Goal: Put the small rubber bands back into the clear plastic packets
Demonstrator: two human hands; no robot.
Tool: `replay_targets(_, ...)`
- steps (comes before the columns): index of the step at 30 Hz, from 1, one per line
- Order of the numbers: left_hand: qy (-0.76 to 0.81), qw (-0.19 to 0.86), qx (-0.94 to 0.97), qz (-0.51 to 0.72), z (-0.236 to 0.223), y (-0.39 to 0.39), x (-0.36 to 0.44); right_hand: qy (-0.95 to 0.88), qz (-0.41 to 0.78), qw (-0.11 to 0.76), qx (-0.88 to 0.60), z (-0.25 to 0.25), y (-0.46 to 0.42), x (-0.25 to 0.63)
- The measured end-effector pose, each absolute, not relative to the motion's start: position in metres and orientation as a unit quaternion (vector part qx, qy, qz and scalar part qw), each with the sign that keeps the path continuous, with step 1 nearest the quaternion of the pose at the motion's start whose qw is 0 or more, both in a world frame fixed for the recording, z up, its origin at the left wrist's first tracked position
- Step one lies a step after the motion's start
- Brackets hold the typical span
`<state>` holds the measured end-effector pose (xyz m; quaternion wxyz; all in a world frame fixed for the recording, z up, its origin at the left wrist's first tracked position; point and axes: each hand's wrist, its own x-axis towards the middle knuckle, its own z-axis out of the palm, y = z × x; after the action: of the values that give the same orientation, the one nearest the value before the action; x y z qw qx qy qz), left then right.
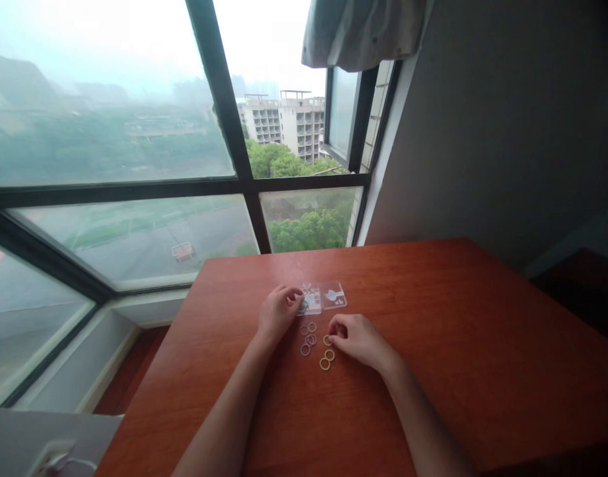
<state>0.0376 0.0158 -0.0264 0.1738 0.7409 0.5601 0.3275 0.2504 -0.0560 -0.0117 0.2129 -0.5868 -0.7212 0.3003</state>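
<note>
A small clear plastic box [311, 303] lies open on the reddish wooden table [457, 331], its lid [333, 295] flat to the right. My left hand [277, 313] grips the box's left edge with curled fingers. In front of the box lie several small rubber rings: purple ones [308, 338] on the left, yellow ones [327, 359] on the right. My right hand [356, 338] rests beside them with its fingertips pinched on a yellow ring [327, 340].
The table stands against a large window with dark frames [244, 185]; a grey wall [483, 132] is at the right. A white cable and socket [55, 460] show at the bottom left, off the table's edge.
</note>
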Motion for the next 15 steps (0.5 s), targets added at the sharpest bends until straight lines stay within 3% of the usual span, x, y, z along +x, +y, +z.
replay_targets(15, 0.584, 0.113, 0.759, 0.265, -0.01, 0.006, 0.038, -0.738, 0.308, 0.219, -0.559, -0.014, -0.054, 0.257)
